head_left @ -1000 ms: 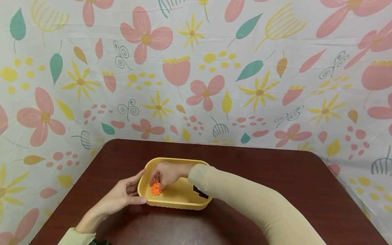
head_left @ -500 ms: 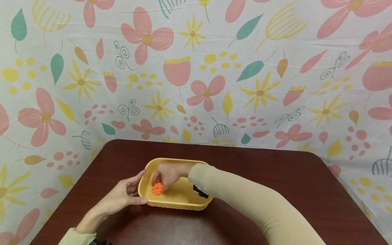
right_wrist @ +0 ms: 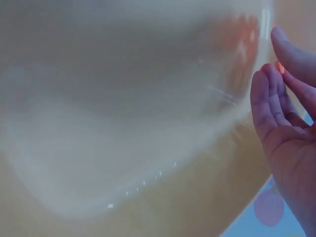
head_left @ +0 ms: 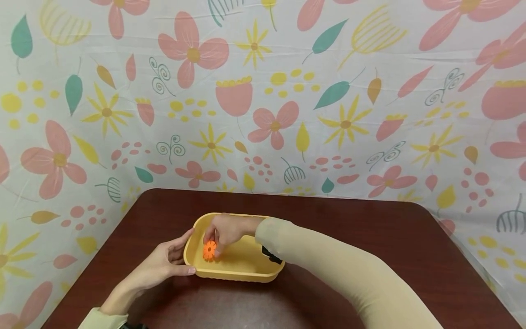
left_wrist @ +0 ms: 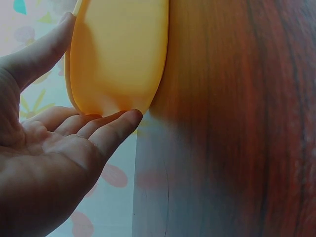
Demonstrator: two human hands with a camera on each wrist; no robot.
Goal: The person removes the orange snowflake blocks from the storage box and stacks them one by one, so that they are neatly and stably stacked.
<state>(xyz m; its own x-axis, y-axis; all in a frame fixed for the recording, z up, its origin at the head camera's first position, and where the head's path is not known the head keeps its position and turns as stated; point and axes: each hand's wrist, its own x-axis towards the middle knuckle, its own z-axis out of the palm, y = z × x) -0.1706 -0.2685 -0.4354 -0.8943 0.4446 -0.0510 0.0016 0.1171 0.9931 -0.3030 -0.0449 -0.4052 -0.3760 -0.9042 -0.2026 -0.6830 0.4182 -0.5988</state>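
A yellow oblong tray (head_left: 255, 275) with raised walls lies on the table. My left hand (head_left: 162, 262) holds its left end, thumb at the near corner and fingers at the far one; in the left wrist view, the fingertips of the left hand (left_wrist: 69, 138) touch the rim. Inside the tray, near its left end, my right hand (head_left: 226, 230) pinches an orange notched disc (head_left: 209, 250) with a hole in its middle. From the right wrist, only orange slivers of the disc (right_wrist: 280, 67) show between thumb and fingers of the right hand (right_wrist: 286, 108).
The dark red-brown table (head_left: 349, 228) reaches back to a white cloth (head_left: 263, 91) with printed flowers and leaves. My right sleeve (head_left: 341, 265) crosses over the tray's right part and hides some of its far rim.
The orange disc has risen slightly and tilted in my right hand, which stays at the tray's left end. My left hand keeps its place on the tray.
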